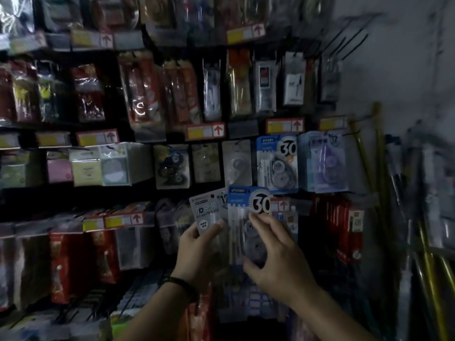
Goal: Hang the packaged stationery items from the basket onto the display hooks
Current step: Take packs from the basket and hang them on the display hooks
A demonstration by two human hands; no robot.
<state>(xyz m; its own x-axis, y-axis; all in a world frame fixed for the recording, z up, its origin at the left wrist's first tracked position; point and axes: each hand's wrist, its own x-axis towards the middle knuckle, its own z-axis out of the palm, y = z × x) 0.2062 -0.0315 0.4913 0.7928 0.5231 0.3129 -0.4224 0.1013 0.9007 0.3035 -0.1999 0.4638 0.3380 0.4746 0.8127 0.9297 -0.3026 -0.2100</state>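
Observation:
My left hand (197,244) grips a fan of carded packs in front of the display wall: a grey pack (206,212) on the left and a blue correction-tape pack marked "30" (248,205) on the right. My right hand (273,252) lies over the lower part of the blue pack, with index finger and thumb spread around it. A matching blue "30" pack (277,163) hangs on a hook just above, beside a pale purple pack (322,161). The basket is not visible.
Rows of packaged stationery hang on black hooks across the wall, with yellow and red price tags (205,131) under each row. Bare black hooks (344,43) stick out at the upper right. Yellow poles (369,168) lean against the grey wall on the right.

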